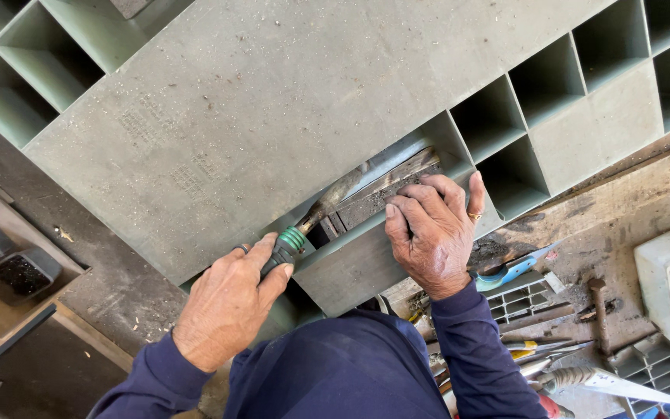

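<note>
Your left hand [226, 306] grips a green-collared tool [304, 229], working it into the grey pallet [273, 109] opening; your right hand [432, 237] presses a dark strip [385, 190] flat. Next needs steady pressure.

Both arms wear long dark navy sleeves ending at the wrists. The left hand [226, 306] and the right hand [432, 233] each carry a ring on one finger.

A workshop: scuffed workbench [630, 194], scattered hand tools [537, 349], dusty green plastic pallet [273, 101].
</note>
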{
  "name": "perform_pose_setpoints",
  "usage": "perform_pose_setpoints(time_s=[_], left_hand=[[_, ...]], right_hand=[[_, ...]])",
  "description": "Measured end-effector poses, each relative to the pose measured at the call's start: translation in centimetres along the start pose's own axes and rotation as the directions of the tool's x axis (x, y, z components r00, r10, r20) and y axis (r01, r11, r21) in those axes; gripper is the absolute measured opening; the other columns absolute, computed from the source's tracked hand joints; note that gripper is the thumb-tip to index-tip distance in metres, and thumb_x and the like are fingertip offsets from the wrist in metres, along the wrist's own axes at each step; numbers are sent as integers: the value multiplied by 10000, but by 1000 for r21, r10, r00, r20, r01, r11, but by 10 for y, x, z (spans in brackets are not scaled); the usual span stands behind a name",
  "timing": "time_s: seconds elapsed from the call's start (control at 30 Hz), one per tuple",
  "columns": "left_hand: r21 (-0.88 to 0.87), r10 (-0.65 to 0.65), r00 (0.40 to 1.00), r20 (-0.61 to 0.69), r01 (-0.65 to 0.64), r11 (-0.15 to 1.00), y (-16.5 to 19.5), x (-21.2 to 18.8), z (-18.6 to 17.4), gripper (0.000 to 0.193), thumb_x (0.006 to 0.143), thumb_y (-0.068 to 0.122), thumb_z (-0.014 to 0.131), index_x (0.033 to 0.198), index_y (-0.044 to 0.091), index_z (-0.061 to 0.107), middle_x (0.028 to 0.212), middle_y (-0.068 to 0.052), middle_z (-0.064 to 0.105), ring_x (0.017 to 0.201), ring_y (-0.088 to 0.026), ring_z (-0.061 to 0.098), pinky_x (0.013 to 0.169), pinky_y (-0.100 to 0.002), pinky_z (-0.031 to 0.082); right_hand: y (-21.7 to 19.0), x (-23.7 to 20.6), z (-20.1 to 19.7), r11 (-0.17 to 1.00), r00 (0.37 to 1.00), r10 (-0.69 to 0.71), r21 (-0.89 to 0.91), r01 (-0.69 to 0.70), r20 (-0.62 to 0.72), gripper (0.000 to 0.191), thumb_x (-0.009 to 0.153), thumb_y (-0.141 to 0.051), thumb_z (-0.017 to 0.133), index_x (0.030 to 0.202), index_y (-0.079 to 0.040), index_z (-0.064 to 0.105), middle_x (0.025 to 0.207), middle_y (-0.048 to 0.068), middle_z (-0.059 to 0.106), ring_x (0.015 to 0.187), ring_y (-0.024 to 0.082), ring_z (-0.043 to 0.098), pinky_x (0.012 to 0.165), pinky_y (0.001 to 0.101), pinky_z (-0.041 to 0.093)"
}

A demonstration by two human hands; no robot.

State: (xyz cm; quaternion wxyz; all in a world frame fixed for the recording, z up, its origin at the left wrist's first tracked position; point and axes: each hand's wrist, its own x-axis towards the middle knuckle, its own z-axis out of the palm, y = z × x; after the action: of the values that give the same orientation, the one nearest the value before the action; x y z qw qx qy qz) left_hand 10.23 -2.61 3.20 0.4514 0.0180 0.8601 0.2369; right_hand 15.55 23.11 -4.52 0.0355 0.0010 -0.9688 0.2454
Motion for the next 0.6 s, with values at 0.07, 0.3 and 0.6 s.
perform_pose_setpoints(time_s=[0.07,0.3,0.6], left_hand=[[-24,66,996,-56,-67,997,-3,-3,5,546,916,327,638,1315,-43,592,882,-256,674,796,-442,686,695,-504,560],[46,131,991,-28,-129,991,-9,0,9,537,935,305,621,1325,-60,575,869,-253,664,759,-414,678,675,-492,564],[105,-31,999,-14,32,994,5,3,5,592,934,372,606,1402,12,567,877,-246,675,760,-434,704,678,-498,581]], right_hand=[[0,0,-1,1000,1000,7,4,-7,3,78,969,-206,724,943,-138,754,1014,-23,701,1197,241,594,1276,503,133],[1,-1,-1,1000,1000,0,5,0,3,80,971,-206,727,949,-134,756,1020,-22,703,1195,245,596,1277,501,134],[1,0,0,1000,1000,3,12,-3,-4,80,967,-204,730,940,-134,755,1012,-19,701,1192,247,597,1268,507,144]])
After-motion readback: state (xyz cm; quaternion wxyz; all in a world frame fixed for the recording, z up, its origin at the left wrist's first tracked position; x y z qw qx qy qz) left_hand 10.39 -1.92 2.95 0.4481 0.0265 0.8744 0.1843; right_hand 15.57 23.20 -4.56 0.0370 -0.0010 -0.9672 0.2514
